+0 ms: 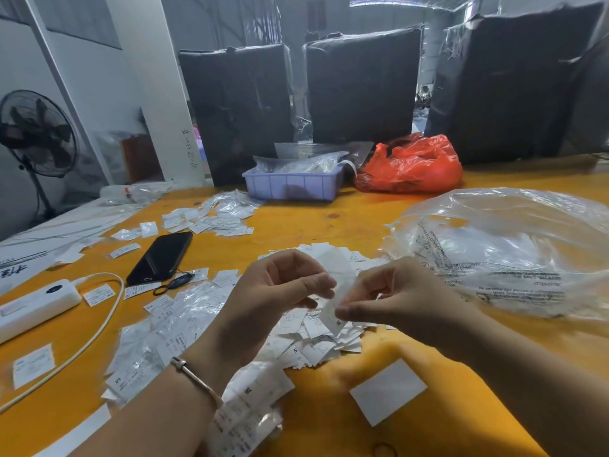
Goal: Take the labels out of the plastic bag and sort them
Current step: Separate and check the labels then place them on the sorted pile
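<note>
Head view: both hands, L (273, 285) & R (392, 295), pinch thin white label (337, 285).

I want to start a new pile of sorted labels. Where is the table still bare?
Bare table runs between the purple tray, the phone and the big clear bag. Another bare patch lies near the front edge, around the blank white card. Under both hands and leftward, labels crowd it.

I count one black smartphone (160, 257), one white power bank (36, 305), one lilac plastic tray (293, 185), one red plastic bag (410, 166), three black wrapped bales (362, 84), perhaps a hundred white paper labels (313, 344).
</note>
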Demonstrator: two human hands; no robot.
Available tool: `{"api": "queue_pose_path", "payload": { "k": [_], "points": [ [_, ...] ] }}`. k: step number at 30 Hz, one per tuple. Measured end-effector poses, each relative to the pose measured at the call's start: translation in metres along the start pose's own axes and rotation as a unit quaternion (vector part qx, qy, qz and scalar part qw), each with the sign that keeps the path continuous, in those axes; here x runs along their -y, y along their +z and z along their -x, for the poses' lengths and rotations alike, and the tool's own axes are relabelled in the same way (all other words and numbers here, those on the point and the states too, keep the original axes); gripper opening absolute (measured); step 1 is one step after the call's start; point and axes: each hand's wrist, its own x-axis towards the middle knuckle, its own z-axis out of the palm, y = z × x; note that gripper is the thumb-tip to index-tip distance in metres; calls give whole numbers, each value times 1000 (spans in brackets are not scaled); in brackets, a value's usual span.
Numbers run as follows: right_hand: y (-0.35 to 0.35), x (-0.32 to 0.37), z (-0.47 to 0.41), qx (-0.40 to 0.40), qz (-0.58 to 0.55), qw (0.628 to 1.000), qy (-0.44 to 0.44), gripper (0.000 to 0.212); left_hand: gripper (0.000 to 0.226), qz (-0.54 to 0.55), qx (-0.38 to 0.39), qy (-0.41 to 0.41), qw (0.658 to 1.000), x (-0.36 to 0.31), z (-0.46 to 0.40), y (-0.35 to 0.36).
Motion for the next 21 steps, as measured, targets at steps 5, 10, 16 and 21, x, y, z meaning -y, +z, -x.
{"api": "queue_pose_path", "payload": {
  "k": [5, 10, 16, 21],
  "points": [
    [-2, 0, -2, -53, -70, 996, 2, 10, 13, -65, 23, -18, 997, 1, 1, 1],
    [-3, -1, -2, -98, -55, 993, -21, 12, 13, -132, 97, -58, 985, 0, 3, 1],
    [3, 1, -1, -93, 171, 976, -94, 9, 29, -130, 136, -96, 977, -1, 4, 5],
    [-2, 3, -1, -117, 144, 979, -87, 5, 27, -113, 100, -66, 986, -1, 3, 4]
  ]
}}
